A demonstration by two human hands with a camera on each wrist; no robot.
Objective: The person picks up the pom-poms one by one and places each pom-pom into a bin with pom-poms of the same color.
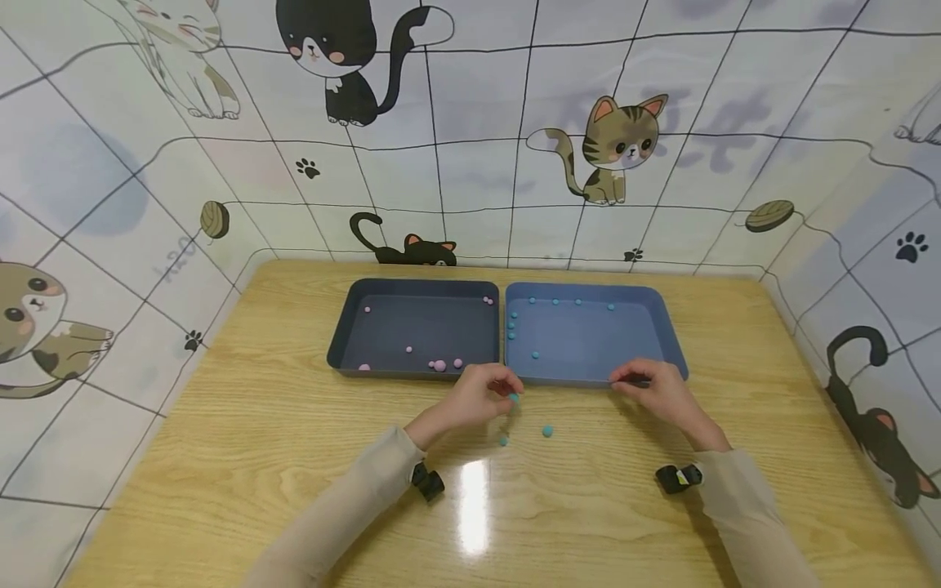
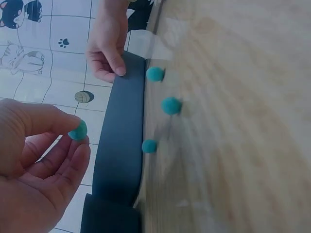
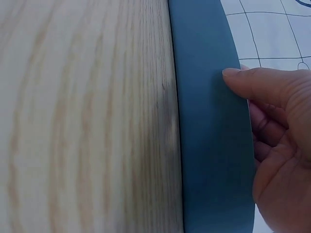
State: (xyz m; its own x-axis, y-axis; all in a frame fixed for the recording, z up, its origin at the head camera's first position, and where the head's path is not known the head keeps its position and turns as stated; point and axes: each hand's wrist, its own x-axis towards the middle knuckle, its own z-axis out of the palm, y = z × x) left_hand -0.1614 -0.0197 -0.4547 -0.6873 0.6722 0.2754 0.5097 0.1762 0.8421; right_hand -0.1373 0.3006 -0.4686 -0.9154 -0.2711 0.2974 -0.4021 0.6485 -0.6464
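My left hand (image 1: 481,398) pinches a small teal ball (image 2: 78,130) between thumb and fingertips, just in front of where the two trays meet. Several centimetres nearer, loose teal balls (image 1: 547,431) lie on the table; the left wrist view has three of them (image 2: 171,106). The right hand (image 1: 657,394) grips the front rim of the blue tray (image 3: 211,145), with its thumb on the outer wall and its fingers inside. Within that blue tray are several teal balls (image 1: 535,355), mostly along the left and back sides.
A dark grey tray (image 1: 412,282) stands left of the blue one, with several pink balls (image 1: 439,366) of different sizes in it. Behind and beside the wooden table (image 1: 294,474) hangs a white grid-patterned sheet (image 1: 478,180) printed with cats.
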